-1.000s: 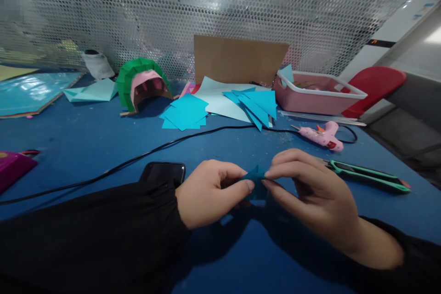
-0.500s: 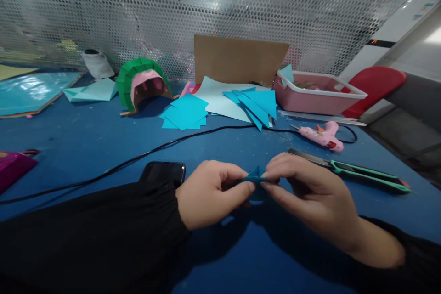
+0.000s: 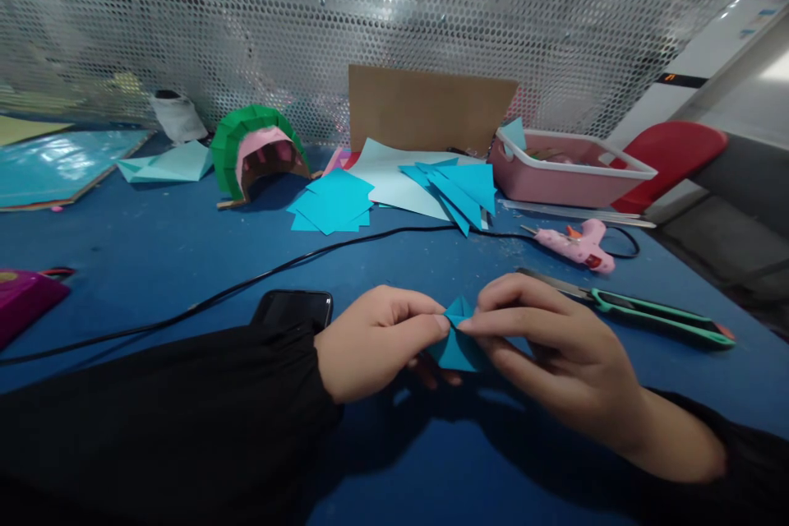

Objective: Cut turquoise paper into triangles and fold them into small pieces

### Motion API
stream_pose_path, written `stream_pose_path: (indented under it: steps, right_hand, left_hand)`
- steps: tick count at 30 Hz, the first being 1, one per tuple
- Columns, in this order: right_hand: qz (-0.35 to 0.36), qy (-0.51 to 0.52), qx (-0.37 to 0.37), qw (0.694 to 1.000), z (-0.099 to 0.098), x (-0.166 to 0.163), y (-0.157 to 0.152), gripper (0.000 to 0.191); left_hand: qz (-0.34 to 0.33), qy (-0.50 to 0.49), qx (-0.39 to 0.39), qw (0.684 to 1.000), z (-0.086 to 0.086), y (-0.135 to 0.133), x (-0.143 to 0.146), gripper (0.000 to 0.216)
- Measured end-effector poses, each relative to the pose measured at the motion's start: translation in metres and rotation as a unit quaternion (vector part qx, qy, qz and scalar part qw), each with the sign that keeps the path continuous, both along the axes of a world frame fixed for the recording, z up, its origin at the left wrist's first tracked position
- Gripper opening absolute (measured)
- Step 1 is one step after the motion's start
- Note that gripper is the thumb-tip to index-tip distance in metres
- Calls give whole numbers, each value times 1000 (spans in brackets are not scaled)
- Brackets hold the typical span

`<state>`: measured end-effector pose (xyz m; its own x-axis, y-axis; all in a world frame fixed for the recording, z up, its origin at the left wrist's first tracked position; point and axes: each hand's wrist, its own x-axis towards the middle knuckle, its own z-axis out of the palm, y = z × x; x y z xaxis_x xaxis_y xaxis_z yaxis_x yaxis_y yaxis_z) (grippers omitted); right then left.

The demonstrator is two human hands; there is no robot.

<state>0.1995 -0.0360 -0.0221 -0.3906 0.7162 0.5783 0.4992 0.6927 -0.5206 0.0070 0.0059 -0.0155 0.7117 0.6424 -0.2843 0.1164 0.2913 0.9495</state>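
Observation:
A small folded piece of blue paper (image 3: 462, 352) is held between my two hands, just above the blue table. My left hand (image 3: 382, 341) pinches its left side, thumb on top and fingers partly underneath. From the right, my right hand (image 3: 555, 353) grips it with thumb and fingertips near the crease. A pointed flap stands up at the top, and a wider part spreads below my fingertips. Beyond the hands lie a stack of blue paper squares (image 3: 333, 201) and several folded blue triangles (image 3: 459, 185).
Scissors with green handles (image 3: 659, 316) lie right of my right hand, below a pink glue gun (image 3: 579, 245). A black cable (image 3: 277, 267) crosses the table. A phone (image 3: 296, 308) lies by my left wrist. Behind stand a green paper arch (image 3: 231, 140) and a pink basket (image 3: 560, 181).
The blue paper has tilted so that its broad face shows, where before it was seen nearly edge-on. My right fingertips have shifted slightly on the crease. Both hands keep hold.

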Motion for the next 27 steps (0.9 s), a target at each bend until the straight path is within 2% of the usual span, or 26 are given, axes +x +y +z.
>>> stream_pose_path:
  steps: [14,22,24,27]
  right_hand:
    - [18,-21,19,999,-2,0,0,25]
    - [30,-20,31,999,0,2,-1,30]
    - [37,-11,8,999,0,2,-3,29]
    - [22,14,-61,998,1,1,-5,17]
  left_hand:
    - [-2,13,-8,1000,0,1,0,19]
    - [-6,72,85,994,-3,-1,0,22]
    - [-6,96,125,987,-2,-1,-1,23]
    - [1,122,234,965,-1,-4,-3,23]
